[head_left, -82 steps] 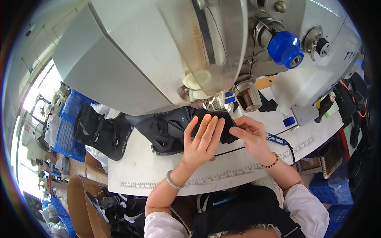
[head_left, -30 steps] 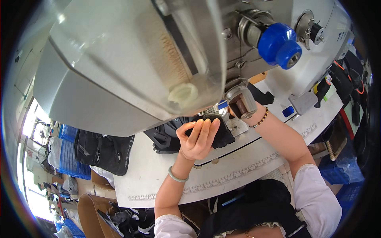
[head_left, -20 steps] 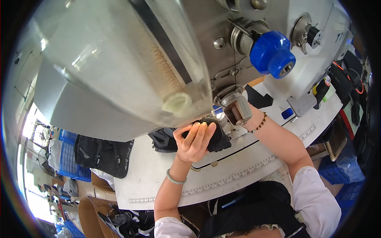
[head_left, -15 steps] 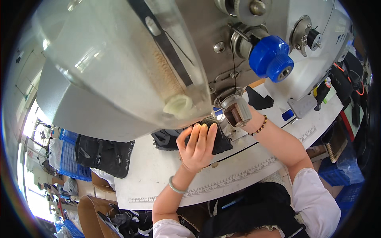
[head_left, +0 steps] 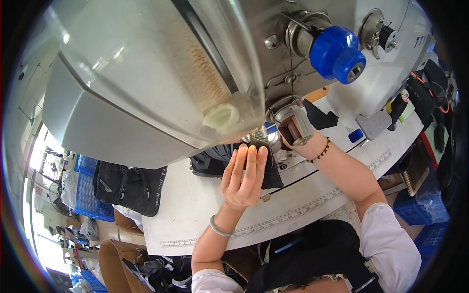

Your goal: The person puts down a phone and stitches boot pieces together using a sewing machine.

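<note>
My left hand lies on a black fabric piece with padded, ridged parts, under the head of a sewing machine. Its fingers are straight and close together, pressed along the piece near the needle area; the thumb is hidden. The piece's right end shows beyond the fingers. My right hand reaches behind the machine's needle guard, a clear cover. Only its wrist side shows, with a beaded bracelet; the fingers are hidden. A thread runs down to the needle area from above.
The white table has a ruler strip along its near edge. A blue knob juts from the machine. A black scrap lies beyond my right wrist. Black bags and blue crates are at left, a cardboard box below.
My left fingers have drawn closer together on the black piece. The piece has shifted slightly, and the view has tilted a little. My right hand stays behind the needle guard.
</note>
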Demonstrator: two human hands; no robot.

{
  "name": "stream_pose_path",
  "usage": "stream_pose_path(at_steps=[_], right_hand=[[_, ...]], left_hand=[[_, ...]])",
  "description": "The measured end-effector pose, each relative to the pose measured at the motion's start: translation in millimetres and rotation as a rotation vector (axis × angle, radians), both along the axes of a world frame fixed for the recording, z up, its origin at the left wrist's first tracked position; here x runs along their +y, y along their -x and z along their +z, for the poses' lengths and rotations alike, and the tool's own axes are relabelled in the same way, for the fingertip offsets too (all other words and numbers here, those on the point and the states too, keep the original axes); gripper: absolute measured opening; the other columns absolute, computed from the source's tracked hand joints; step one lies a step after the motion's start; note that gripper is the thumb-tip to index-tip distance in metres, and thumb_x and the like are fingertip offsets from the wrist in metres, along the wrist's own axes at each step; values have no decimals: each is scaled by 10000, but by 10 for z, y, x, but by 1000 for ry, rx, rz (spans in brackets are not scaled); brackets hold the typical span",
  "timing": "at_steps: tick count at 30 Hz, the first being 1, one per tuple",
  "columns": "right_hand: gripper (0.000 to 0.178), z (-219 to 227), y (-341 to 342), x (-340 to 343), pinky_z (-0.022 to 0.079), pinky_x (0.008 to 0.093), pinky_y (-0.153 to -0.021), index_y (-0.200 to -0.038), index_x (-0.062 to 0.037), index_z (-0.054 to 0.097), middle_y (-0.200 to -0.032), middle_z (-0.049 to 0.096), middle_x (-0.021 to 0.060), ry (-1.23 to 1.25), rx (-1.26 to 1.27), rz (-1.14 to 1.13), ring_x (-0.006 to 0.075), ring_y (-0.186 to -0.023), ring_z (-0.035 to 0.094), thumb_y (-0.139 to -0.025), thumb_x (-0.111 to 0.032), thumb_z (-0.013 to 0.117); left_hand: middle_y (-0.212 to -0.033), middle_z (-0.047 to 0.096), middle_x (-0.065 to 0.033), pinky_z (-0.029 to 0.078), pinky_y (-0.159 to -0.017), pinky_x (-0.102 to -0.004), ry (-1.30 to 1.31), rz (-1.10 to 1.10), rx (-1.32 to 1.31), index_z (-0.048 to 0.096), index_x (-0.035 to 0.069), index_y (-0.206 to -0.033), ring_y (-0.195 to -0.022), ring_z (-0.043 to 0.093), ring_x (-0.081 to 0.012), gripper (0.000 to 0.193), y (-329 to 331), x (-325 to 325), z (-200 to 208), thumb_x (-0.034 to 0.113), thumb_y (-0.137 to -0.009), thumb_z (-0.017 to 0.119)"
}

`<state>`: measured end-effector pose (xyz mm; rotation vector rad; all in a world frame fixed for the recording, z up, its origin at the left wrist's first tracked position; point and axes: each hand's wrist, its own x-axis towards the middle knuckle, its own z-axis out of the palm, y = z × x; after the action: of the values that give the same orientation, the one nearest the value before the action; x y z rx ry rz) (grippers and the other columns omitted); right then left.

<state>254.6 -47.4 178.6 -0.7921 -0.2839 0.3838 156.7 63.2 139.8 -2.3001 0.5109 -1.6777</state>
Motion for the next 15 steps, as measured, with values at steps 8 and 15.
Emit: stream_pose_path(at_steps=[8,15], right_hand=[[195,-26,-12,-20,369,232,-556,-710,-98,512,-679,480,-39,19,46,-3,40,-600,433,-878,-190,478],[183,14,1,-10,383,243,-569,-711,-94,516,-680,482,-34,-57,137,34,59,-604,444,-866,-190,522]], left_hand=[[-985,604,-76,554,-782,-313,44,-61,58,681,23,-958,-901,625,-239,208,-4,61,-15,13,-751,660],[-981,602,-70,553,-805,-316,53,-86,37,682,25,-956,-922,617,-240,210,-26,110,-48,17,-747,654]])
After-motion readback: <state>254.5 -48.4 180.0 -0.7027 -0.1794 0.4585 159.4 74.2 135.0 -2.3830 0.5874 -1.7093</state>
